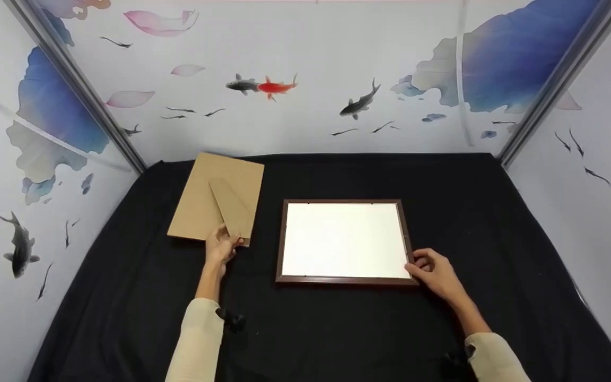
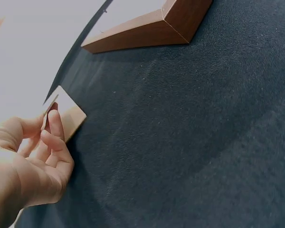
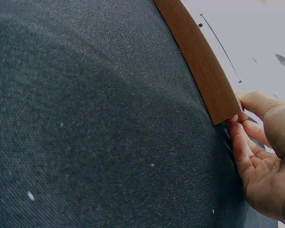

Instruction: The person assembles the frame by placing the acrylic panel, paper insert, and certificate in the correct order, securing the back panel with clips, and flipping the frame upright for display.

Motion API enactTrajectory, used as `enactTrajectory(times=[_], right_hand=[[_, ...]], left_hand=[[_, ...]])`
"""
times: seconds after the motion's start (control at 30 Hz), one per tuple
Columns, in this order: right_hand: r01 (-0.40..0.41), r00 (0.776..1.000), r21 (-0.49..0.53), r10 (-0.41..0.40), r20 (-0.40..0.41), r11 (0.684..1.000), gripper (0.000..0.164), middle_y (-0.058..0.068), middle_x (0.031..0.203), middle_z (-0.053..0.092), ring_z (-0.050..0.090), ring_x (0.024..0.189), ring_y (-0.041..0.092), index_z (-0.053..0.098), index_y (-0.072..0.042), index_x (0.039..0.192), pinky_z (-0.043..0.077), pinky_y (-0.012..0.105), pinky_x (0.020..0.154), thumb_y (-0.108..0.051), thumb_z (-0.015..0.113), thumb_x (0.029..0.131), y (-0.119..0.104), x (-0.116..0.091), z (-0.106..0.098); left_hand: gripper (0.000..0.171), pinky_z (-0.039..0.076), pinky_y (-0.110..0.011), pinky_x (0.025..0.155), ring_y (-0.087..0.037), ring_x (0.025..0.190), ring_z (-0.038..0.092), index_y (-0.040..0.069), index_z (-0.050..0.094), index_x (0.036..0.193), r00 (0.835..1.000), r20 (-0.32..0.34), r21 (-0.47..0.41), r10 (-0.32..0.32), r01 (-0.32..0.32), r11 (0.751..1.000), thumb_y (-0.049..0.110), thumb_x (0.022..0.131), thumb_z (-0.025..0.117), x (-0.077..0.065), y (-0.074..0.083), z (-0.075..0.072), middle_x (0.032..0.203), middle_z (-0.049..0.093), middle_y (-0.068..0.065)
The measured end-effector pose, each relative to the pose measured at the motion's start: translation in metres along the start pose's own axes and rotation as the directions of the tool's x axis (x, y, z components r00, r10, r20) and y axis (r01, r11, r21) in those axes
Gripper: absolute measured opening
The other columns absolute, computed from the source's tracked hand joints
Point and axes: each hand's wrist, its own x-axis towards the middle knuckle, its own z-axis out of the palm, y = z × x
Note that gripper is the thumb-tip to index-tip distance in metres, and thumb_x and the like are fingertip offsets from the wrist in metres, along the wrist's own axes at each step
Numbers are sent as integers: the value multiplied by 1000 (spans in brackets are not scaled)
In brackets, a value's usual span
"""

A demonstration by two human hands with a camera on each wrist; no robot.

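Observation:
On the left of the black cloth lies a brown frame backing board [image 1: 191, 212] with a tapered stand leg [image 1: 228, 204] slanting across it. My left hand [image 1: 219, 248] pinches the wide lower end of that leg, close over the board's near edge; the left wrist view shows the leg's thin edge between thumb and fingers. To the right, a dark brown picture frame [image 1: 332, 280] lies flat around a bright white panel [image 1: 345, 239]. My right hand [image 1: 435, 271] grips its right side by the near corner, thumb on top and fingers at the outer side.
Black cloth [image 1: 305, 334] covers the table beneath both pieces. White panels [image 1: 305, 122] painted with fish and petals enclose it at the back and sides, joined by metal posts [image 1: 555, 85] at the rear corners. Small dark tabs sit along the frame's inner edge.

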Motion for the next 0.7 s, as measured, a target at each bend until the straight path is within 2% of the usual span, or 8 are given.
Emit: enactTrajectory(times=[0.07, 0.17, 0.27, 0.33, 0.43, 0.63, 0.7], right_hand=[[3, 1000, 0, -3, -5, 1000, 32, 20, 89, 64, 61, 76, 29, 61, 16, 115, 49, 21, 65, 3, 75, 90, 1, 0, 0], [13, 1000, 6, -13, -9, 1000, 32, 20, 89, 64, 61, 76, 29, 60, 17, 115, 49, 22, 65, 3, 75, 90, 5, 1, 0], [25, 1000, 9, -25, -18, 1000, 33, 19, 89, 64, 61, 75, 27, 61, 16, 116, 49, 22, 65, 2, 76, 90, 17, 4, 2], [24, 999, 9, -24, -21, 1000, 33, 17, 88, 65, 61, 75, 24, 61, 14, 116, 49, 22, 65, 0, 77, 90, 29, 6, 3], [6, 1000, -2, -6, -19, 1000, 35, 12, 89, 65, 61, 75, 20, 62, 10, 117, 49, 22, 66, -7, 78, 91, 44, 9, 2], [-1, 1000, -8, 1, -1, 1000, 35, 11, 90, 65, 61, 77, 18, 63, 8, 117, 50, 23, 68, -12, 78, 92, 51, 11, 2], [3, 1000, -7, -3, 3, 1000, 34, 11, 89, 65, 61, 76, 18, 64, 7, 116, 50, 23, 67, -11, 78, 92, 51, 11, 3]], left_hand=[[48, 46, -23, 63, -15, 83, 67, 7, 49, 144, 999, 18, 8, 39, -39, 999, 6, 99, 66, -2, 3, -1, 111, 65, -8], [47, 47, -25, 63, -19, 85, 68, 7, 50, 143, 992, 37, 19, 120, -121, 993, 4, 99, 66, -7, 8, -3, 108, 66, -11], [45, 47, -25, 62, -21, 84, 68, 6, 51, 141, 972, 56, 38, 229, -232, 972, 1, 99, 65, -11, 13, -4, 101, 68, -13], [44, 46, -26, 62, -22, 82, 68, 6, 50, 140, 949, 74, 44, 307, -310, 950, 0, 99, 65, -15, 18, -3, 95, 70, -16], [45, 47, -30, 63, -24, 81, 68, 5, 49, 140, 902, 111, 36, 416, -422, 906, 1, 99, 65, -20, 29, 0, 95, 70, -18], [45, 46, -34, 65, -20, 81, 66, 4, 48, 141, 813, 152, 12, 562, -570, 821, 5, 99, 65, -31, 49, 11, 100, 70, -21], [44, 46, -33, 64, -21, 82, 65, 3, 47, 140, 777, 167, 0, 607, -616, 788, 5, 100, 65, -34, 54, 17, 102, 69, -21]])
